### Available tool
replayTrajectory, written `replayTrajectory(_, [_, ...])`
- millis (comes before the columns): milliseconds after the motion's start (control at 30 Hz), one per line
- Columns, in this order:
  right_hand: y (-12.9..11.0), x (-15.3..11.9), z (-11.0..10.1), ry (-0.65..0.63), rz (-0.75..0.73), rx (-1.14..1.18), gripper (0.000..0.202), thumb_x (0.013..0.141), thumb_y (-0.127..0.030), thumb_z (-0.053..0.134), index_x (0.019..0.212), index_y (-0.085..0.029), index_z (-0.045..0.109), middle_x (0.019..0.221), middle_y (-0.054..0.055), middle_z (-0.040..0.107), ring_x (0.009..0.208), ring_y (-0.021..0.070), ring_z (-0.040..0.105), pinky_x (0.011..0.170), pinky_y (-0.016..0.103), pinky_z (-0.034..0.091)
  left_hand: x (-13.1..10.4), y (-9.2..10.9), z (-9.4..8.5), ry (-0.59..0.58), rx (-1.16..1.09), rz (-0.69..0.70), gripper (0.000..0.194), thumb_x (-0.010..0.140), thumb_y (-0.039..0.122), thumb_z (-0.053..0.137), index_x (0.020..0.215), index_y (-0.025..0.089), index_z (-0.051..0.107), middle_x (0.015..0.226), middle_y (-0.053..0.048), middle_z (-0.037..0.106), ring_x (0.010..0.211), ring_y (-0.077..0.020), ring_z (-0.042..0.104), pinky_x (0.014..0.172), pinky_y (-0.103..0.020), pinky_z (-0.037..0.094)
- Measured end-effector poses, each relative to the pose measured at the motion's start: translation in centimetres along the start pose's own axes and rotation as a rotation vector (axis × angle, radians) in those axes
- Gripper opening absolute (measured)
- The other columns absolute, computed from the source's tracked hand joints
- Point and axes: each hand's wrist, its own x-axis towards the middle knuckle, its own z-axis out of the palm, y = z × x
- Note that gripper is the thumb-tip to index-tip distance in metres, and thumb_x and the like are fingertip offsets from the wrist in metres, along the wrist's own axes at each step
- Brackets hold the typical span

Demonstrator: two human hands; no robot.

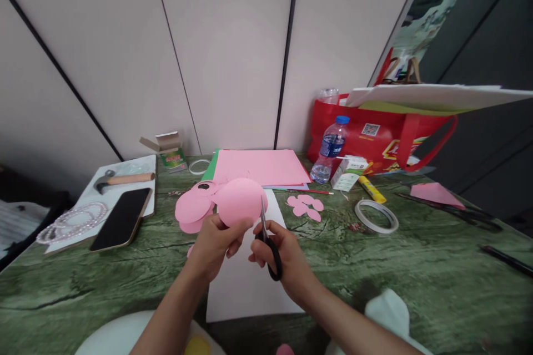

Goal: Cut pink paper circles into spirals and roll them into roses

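My left hand (216, 241) pinches the lower edge of a rounded pink paper piece (239, 199). In my right hand (283, 258) are black-handled scissors (274, 258), their blades pointing up at the paper's right edge. Whether the blades are parted is too small to tell. Just left of the held piece lie larger pink paper shapes (192, 208), partly overlapped by it. Below both hands a white sheet (250, 294) lies on the green table. Small pink petal-shaped cutouts (306, 206) rest to the right of the scissors.
Pink sheets (262, 165) lie at the back. On the left are a phone (121, 219), a hammer (125, 179) and a small box (172, 156). Rightward stand a bottle (331, 150), a carton (348, 173) and a red bag (375, 141), with a glue stick (372, 189) and tape roll (376, 227) nearer.
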Motion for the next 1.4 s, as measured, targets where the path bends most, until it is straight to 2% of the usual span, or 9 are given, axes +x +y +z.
replayTrajectory(267, [0.8,0.2,-0.1,-0.014,-0.004,0.061,0.028,0.068,-0.037,0.068,0.080,-0.019,0.050,0.042,-0.011,0.043,0.038,0.0058,0.041,0.055,0.027,0.047,-0.3,0.1,0.0,-0.012,-0.027,0.004,0.035,0.063,0.030,0.068,0.043,0.013,0.046,0.034,0.007,0.039,0.030,-0.0018,0.029,0.033,-0.018,0.019])
replayTrajectory(433, [0.6,0.2,0.0,-0.018,0.006,0.081,0.032,0.066,-0.040,0.069,0.076,-0.019,0.049,0.047,-0.008,0.049,0.041,0.0063,0.042,0.048,0.024,0.042,-0.3,-0.1,0.2,-0.161,-0.115,-0.028,0.032,0.071,0.037,0.063,0.052,0.011,0.056,0.043,0.001,0.053,0.030,-0.0060,0.041,0.034,-0.020,0.031])
replayTrajectory(533, [0.8,0.3,0.1,-0.006,0.046,0.095,0.035,0.064,-0.043,0.070,0.077,-0.018,0.049,0.053,-0.006,0.053,0.044,0.0072,0.045,0.047,0.023,0.039,-0.3,-0.5,0.3,-0.187,-0.112,-0.060,0.040,0.074,0.040,0.060,0.046,0.012,0.055,0.032,0.001,0.047,0.028,-0.0072,0.040,0.037,-0.022,0.037])
replayTrajectory(700, [0.9,0.4,0.1,0.056,0.174,0.176,0.039,0.062,-0.044,0.072,0.079,-0.016,0.053,0.058,-0.004,0.052,0.051,0.0085,0.048,0.053,0.025,0.041,0.2,-1.0,0.3,-0.073,-0.120,-0.215,0.035,0.064,0.036,0.068,0.044,0.011,0.054,0.031,0.003,0.046,0.024,-0.0028,0.032,0.027,-0.017,0.020])
replayTrajectory(833, [0.8,0.5,0.1,0.037,0.317,0.239,0.038,0.061,-0.047,0.072,0.069,-0.014,0.054,0.057,-0.004,0.049,0.052,0.0075,0.045,0.057,0.026,0.043,0.7,-1.2,0.3,-0.069,-0.148,-0.314,0.032,0.062,0.032,0.069,0.044,0.011,0.054,0.034,0.002,0.048,0.025,-0.0018,0.033,0.027,-0.015,0.018])
replayTrajectory(933, [0.5,0.5,0.2,0.039,0.351,0.248,0.042,0.057,-0.050,0.073,0.067,-0.014,0.055,0.057,-0.004,0.048,0.052,0.0076,0.045,0.057,0.026,0.044,0.9,-1.6,0.2,-0.076,-0.140,-0.323,0.032,0.062,0.032,0.069,0.043,0.010,0.054,0.033,0.002,0.047,0.026,-0.0020,0.034,0.027,-0.015,0.019])
replayTrajectory(1100, [0.7,0.8,0.2,0.056,0.318,0.238,0.044,0.056,-0.050,0.073,0.068,-0.014,0.052,0.057,-0.004,0.048,0.051,0.0080,0.045,0.056,0.026,0.042,1.0,-2.0,0.2,-0.049,-0.130,-0.269,0.032,0.058,0.034,0.072,0.046,0.009,0.057,0.038,0.001,0.052,0.027,-0.0027,0.038,0.028,-0.015,0.024])
replayTrajectory(1267, [1.4,0.9,0.0,0.118,0.097,0.120,0.051,0.061,-0.048,0.071,0.093,-0.017,0.046,0.059,-0.003,0.055,0.055,0.0116,0.050,0.057,0.026,0.039,0.7,-1.7,0.5,-0.042,-0.121,-0.100,0.030,0.063,0.035,0.071,0.054,0.009,0.059,0.038,-0.001,0.054,0.030,-0.0062,0.044,0.030,-0.017,0.030])
replayTrajectory(1400, [0.9,0.7,-0.1,0.068,-0.003,0.081,0.055,0.061,-0.044,0.073,0.099,-0.020,0.041,0.060,-0.005,0.056,0.056,0.0129,0.051,0.057,0.026,0.037,0.4,-1.2,0.6,-0.074,-0.113,0.004,0.030,0.067,0.036,0.067,0.055,0.010,0.058,0.042,-0.001,0.056,0.031,-0.0065,0.044,0.032,-0.018,0.031])
